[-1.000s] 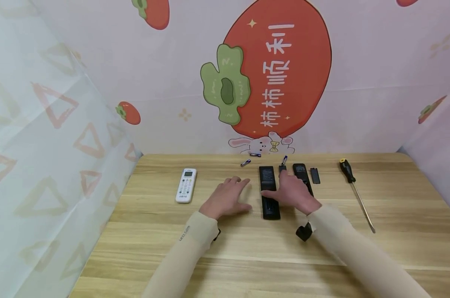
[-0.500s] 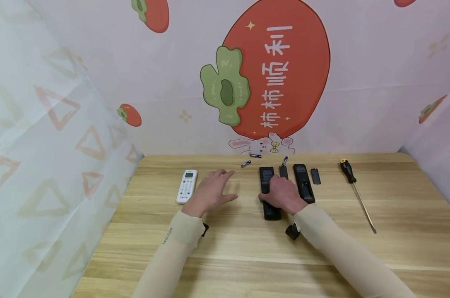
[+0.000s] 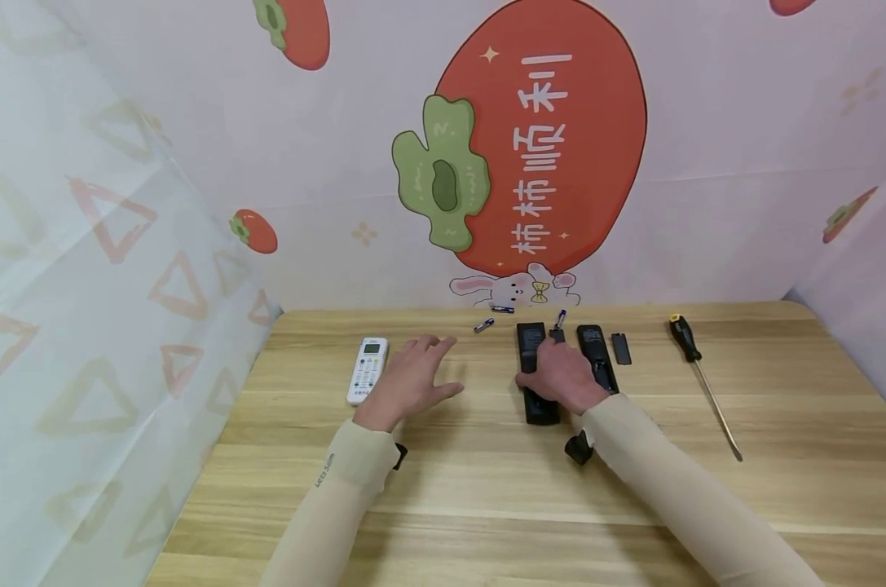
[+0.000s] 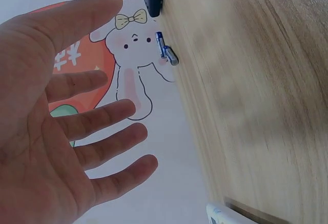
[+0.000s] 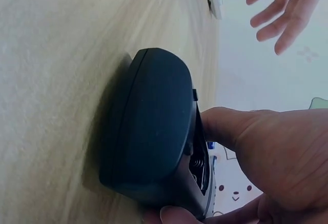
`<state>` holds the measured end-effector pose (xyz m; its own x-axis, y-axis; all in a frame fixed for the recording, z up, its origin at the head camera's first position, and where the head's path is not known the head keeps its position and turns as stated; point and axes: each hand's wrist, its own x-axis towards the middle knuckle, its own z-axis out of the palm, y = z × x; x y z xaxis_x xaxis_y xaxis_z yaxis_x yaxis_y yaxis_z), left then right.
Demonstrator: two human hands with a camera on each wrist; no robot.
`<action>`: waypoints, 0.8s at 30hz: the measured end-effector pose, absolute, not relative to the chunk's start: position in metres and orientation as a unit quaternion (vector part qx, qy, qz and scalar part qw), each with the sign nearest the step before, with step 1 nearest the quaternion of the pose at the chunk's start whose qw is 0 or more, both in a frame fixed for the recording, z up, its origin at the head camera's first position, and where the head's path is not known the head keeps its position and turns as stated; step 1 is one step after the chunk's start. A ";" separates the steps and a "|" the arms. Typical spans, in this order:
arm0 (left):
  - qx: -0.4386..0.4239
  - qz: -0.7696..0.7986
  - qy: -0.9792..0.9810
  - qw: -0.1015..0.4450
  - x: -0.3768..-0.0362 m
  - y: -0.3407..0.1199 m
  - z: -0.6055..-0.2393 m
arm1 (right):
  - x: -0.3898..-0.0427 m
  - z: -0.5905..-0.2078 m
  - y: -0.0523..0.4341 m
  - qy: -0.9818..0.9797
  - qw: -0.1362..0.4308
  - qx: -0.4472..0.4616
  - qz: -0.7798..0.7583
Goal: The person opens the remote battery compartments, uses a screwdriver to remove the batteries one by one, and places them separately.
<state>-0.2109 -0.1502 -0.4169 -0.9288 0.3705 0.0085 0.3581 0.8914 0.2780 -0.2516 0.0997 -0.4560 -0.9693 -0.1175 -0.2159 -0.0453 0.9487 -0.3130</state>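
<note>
My right hand (image 3: 566,375) grips a long black remote control (image 3: 542,409) by its sides, thumb on the left edge and fingers on the right. The remote lies back up, and its battery compartment (image 5: 199,165) is uncovered, with a metal spring showing in the right wrist view. A small black battery cover (image 3: 557,334) lies just beyond that hand, partly hidden by it. My left hand (image 3: 411,379) hovers over the table with fingers spread and holds nothing. Close to its left lies a white remote control (image 3: 368,367), screen and buttons up.
A second black remote (image 3: 594,346) lies back up right of my right hand, beside another battery cover (image 3: 621,348). Batteries (image 3: 484,324) lie near the wall. A long screwdriver (image 3: 683,338) with a black and yellow handle rests further right on the wooden table (image 3: 472,489).
My right hand has moved left from the small battery cover onto the long black remote, which has shifted slightly right and away. My left hand has drawn back left toward the white remote.
</note>
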 end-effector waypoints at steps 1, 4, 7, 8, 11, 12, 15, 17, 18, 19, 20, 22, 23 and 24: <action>0.188 0.137 0.972 0.022 -0.211 -0.150 -0.417 | -0.253 -0.456 0.100 0.980 0.117 -0.041 -0.156; 0.188 0.139 0.972 0.022 -0.211 -0.151 -0.417 | -0.256 -0.456 0.101 0.979 0.118 -0.038 -0.163; 0.180 0.147 0.972 0.024 -0.211 -0.154 -0.417 | -0.257 -0.456 0.101 0.978 0.119 -0.037 -0.168; 0.177 0.149 0.973 0.024 -0.211 -0.155 -0.417 | -0.256 -0.456 0.102 0.978 0.119 -0.036 -0.168; 0.167 0.149 0.974 0.024 -0.212 -0.163 -0.419 | -0.254 -0.455 0.104 0.978 0.116 -0.036 -0.168; 0.164 0.149 0.975 0.023 -0.213 -0.166 -0.419 | -0.252 -0.455 0.105 0.979 0.114 -0.036 -0.168; 0.149 0.146 0.978 0.015 -0.215 -0.178 -0.420 | -0.247 -0.452 0.109 0.979 0.109 -0.041 -0.169; 0.132 0.144 0.981 0.009 -0.217 -0.187 -0.421 | -0.242 -0.450 0.112 0.979 0.101 -0.051 -0.168; 0.123 0.143 0.982 0.007 -0.218 -0.192 -0.422 | -0.239 -0.448 0.114 0.979 0.096 -0.055 -0.169; 0.113 0.140 0.984 0.006 -0.219 -0.197 -0.423 | -0.237 -0.447 0.116 0.979 0.092 -0.060 -0.170; 0.100 0.139 0.985 0.007 -0.221 -0.201 -0.424 | -0.235 -0.446 0.118 0.979 0.088 -0.065 -0.171; 0.076 0.141 0.987 0.007 -0.222 -0.210 -0.426 | -0.231 -0.443 0.121 0.979 0.086 -0.069 -0.174; 0.064 0.143 0.988 0.008 -0.223 -0.214 -0.428 | -0.229 -0.442 0.123 0.978 0.089 -0.069 -0.177; 0.051 0.144 0.988 0.007 -0.223 -0.218 -0.429 | -0.227 -0.440 0.124 0.977 0.093 -0.069 -0.180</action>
